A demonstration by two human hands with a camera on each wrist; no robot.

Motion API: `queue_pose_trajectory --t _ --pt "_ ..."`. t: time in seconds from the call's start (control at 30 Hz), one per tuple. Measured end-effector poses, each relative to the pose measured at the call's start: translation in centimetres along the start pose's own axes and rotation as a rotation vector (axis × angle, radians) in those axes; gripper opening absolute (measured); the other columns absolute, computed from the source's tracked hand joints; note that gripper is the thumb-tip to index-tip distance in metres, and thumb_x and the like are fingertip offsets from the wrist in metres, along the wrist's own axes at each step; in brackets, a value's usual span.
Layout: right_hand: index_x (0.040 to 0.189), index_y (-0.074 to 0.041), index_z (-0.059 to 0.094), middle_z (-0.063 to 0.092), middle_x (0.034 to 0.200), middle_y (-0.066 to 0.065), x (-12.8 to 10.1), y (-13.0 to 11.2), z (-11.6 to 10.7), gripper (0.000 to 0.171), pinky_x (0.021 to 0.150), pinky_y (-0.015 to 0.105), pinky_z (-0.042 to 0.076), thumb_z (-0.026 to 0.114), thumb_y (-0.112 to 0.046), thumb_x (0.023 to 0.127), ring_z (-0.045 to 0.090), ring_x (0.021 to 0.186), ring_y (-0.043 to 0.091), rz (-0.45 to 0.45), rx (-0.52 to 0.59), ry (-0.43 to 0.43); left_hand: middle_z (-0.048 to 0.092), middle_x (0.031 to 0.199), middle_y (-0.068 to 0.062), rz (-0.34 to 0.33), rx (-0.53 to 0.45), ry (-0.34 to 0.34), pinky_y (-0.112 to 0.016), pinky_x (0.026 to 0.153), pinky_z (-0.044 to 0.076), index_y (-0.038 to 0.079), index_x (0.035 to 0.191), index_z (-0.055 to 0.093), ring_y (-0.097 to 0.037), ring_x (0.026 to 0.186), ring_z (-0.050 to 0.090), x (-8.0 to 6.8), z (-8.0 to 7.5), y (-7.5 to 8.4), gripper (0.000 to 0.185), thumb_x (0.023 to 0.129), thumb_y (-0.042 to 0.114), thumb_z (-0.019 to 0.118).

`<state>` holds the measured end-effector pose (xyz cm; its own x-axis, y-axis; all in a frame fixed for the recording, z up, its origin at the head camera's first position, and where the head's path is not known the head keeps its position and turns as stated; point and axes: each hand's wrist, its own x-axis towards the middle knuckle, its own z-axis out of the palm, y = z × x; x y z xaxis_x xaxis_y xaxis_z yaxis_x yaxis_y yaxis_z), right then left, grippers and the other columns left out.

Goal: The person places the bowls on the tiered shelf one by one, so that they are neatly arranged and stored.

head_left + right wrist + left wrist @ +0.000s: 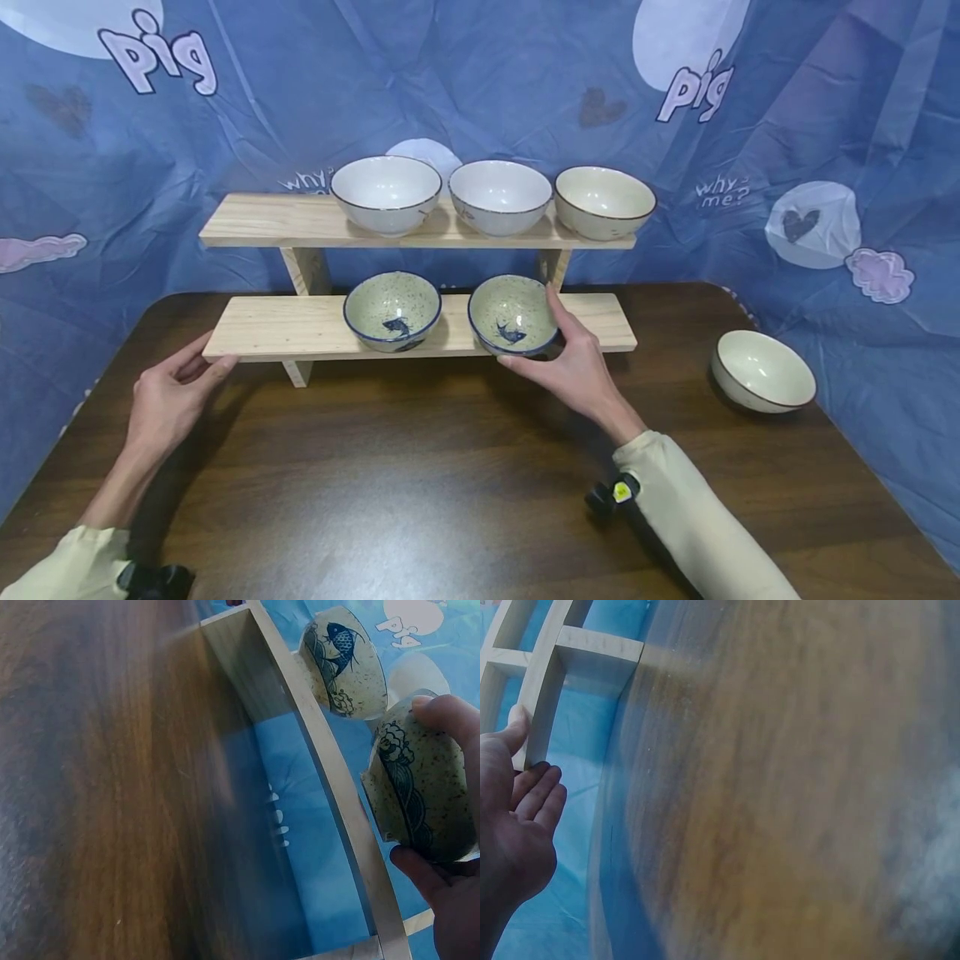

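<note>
My right hand (581,371) grips a speckled green bowl (504,304) with a blue rim and a blue fish inside, at the lower tier of a two-tier wooden shelf (277,327). Thumb and fingers lie on opposite sides of this bowl; its outer wall shows blue flower and wave drawings in the right wrist view. To its left on the same board sits a matching fish bowl (392,302). My left hand (168,404) holds the lower board's left end, the thumb at the upper side and the fingers underneath, as the left wrist view also shows.
On the upper tier stand two white bowls (386,187) and a cream bowl (603,196), side by side. Another cream bowl (765,367) sits on the brown table (420,492) at the right. A blue printed cloth (480,75) hangs behind.
</note>
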<state>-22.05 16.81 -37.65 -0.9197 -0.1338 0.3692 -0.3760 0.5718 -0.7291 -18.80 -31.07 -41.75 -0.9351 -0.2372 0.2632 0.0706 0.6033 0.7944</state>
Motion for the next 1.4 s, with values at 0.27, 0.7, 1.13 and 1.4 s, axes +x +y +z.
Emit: queue_pose_trajectory --t 0.27,0.7,1.13,1.4 --pt "0.152 -0.016 0.023 0.03 0.152 0.008 1.0 -0.2 0.7 0.111 0.108 0.039 0.025 0.082 -0.053 0.066 0.03 0.136 0.021 0.02 0.032 -0.039 0.054 0.122 -0.027 -0.003 -0.001 0.0 -0.004 0.069 0.041 0.008 0.139 0.049 0.015 0.09 0.053 0.0 -0.1 0.0 0.061 0.088 0.035 0.069" --pt "0.152 -0.01 0.022 0.028 0.153 0.008 1.9 -0.3 0.9 0.112 0.109 0.037 0.024 0.082 -0.053 0.066 0.027 0.137 0.02 0.061 0.037 -0.06 0.055 0.122 -0.025 -0.004 0.01 -0.005 -0.004 0.068 0.04 0.01 0.139 0.049 0.017 0.09 0.052 0.0 -0.1 0.1 0.061 0.088 0.036 0.069" --pt "0.153 -0.013 0.018 0.027 0.153 0.009 2.3 -0.8 0.8 0.111 0.107 0.039 0.027 0.073 -0.063 0.071 0.029 0.137 0.021 0.053 -0.075 -0.126 0.054 0.123 -0.026 -0.017 0.033 -0.005 -0.004 0.066 0.04 0.009 0.14 0.049 0.017 0.09 0.051 -0.1 -0.2 0.2 0.062 0.088 0.037 0.068" --pt "0.153 -0.012 0.012 0.023 0.154 0.012 1.8 -0.6 0.2 0.111 0.108 0.044 0.025 0.069 -0.065 0.074 0.024 0.138 0.026 0.023 -0.125 -0.121 0.054 0.122 -0.026 -0.005 0.023 -0.001 -0.004 0.067 0.04 0.009 0.139 0.049 0.016 0.09 0.052 -0.1 -0.1 0.3 0.061 0.088 0.036 0.068"
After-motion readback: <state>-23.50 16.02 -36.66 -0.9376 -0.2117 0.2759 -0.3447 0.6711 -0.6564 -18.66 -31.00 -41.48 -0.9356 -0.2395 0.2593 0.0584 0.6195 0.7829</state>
